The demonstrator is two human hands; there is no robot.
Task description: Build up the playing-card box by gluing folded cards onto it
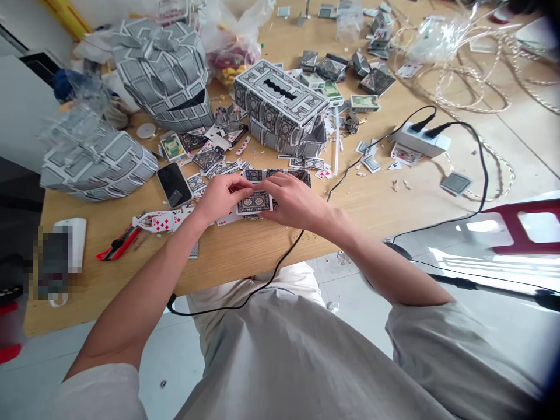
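Close to the table's front edge lies a small piece built of dark patterned playing cards [255, 203], mostly covered by my hands. My left hand [222, 197] is closed at its left side, thumb and forefinger pinched at the card's upper edge. My right hand [289, 201] curls over its right part, fingertips meeting those of the left; its thumb is tucked low against the cards. Just behind stands a box made of folded cards [280, 96] with a wavy dark slot in its top. Loose playing cards [161, 221] lie to the left of my left hand.
Left of my hands are a phone [174, 184] and a red utility knife [118, 242]. Two woven card baskets [161, 70] stand at the back left. A black cable [284, 256] runs past my right hand to a white power strip [422, 140]. Rope [459, 87] coils at the back right.
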